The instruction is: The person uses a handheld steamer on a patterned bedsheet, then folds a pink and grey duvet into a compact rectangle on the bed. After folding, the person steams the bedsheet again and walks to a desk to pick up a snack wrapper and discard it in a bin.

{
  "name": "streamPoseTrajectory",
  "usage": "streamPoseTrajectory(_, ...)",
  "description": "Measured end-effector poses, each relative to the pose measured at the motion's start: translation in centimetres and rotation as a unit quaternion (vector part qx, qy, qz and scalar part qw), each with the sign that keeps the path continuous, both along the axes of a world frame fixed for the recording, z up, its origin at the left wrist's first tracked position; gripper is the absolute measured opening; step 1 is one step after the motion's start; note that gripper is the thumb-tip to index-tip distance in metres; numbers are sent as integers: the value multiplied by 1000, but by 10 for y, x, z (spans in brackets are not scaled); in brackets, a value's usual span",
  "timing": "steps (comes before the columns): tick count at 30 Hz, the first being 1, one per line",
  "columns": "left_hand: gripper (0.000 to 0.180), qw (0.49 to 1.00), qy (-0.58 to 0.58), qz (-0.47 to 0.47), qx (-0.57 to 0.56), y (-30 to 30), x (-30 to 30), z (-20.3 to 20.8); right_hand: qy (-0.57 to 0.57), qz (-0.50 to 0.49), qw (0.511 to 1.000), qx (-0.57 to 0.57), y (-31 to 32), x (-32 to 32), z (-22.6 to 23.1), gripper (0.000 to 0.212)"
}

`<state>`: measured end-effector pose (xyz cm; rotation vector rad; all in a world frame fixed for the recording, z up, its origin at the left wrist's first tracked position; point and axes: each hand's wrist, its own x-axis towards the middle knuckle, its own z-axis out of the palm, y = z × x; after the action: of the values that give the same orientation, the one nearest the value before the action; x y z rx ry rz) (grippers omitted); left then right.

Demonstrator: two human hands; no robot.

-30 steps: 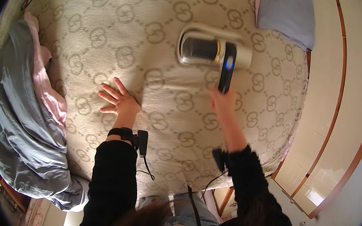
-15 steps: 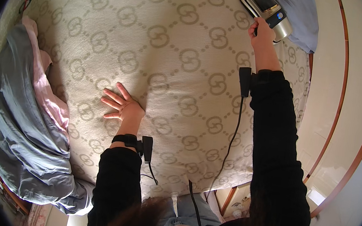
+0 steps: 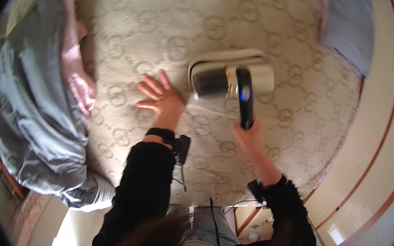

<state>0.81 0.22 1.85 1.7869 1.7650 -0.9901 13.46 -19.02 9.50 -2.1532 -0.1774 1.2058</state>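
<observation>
A handheld mattress vacuum (image 3: 257, 76), pale with a dark see-through dust cup and a black handle with a blue light, rests on the patterned beige bed cover (image 3: 169, 31). My right hand (image 3: 250, 134) is wrapped round the lower end of that handle; the picture is slightly smeared there. To the left of the vacuum, my left hand (image 3: 163, 97) lies on the cover with its fingers spread, holding nothing. Black straps with small boxes and cables sit on both wrists.
A bunched grey quilt (image 3: 42, 104) with a pink side (image 3: 76, 64) lies along the left edge of the bed. Grey-blue bedding (image 3: 349, 28) sits at the far right. Beyond the right edge runs a cream panel with brown trim (image 3: 355, 157).
My right hand has drawn the vacuum from the far right corner nearer and to the left, turning it. The view has shifted; my left hand stays spread on the cover.
</observation>
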Motion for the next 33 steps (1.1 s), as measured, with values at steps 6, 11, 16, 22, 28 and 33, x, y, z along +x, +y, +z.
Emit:
streamPoseTrajectory(6,86,997,25,-70,6,0,-5,-3,-33,252,956,147,214,32,-19,30)
streamPoseTrajectory(11,85,998,-12,-53,16,-1,-7,-5,0,347,917,195,329,-9,-34,16)
streamPoseTrajectory(16,89,996,15,-81,43,-2,-8,-4,-91,293,930,202,283,1,-45,20)
streamPoseTrajectory(22,92,996,6,-83,37,-8,-12,-9,-127,121,976,132,118,23,-37,19)
streamPoseTrajectory(28,94,984,-84,-114,109,-24,-32,-11,-37,9,997,60,-53,-16,-28,15)
streamPoseTrajectory(33,93,952,-138,-239,135,-85,-102,0,-83,20,996,7,-225,-128,-7,24)
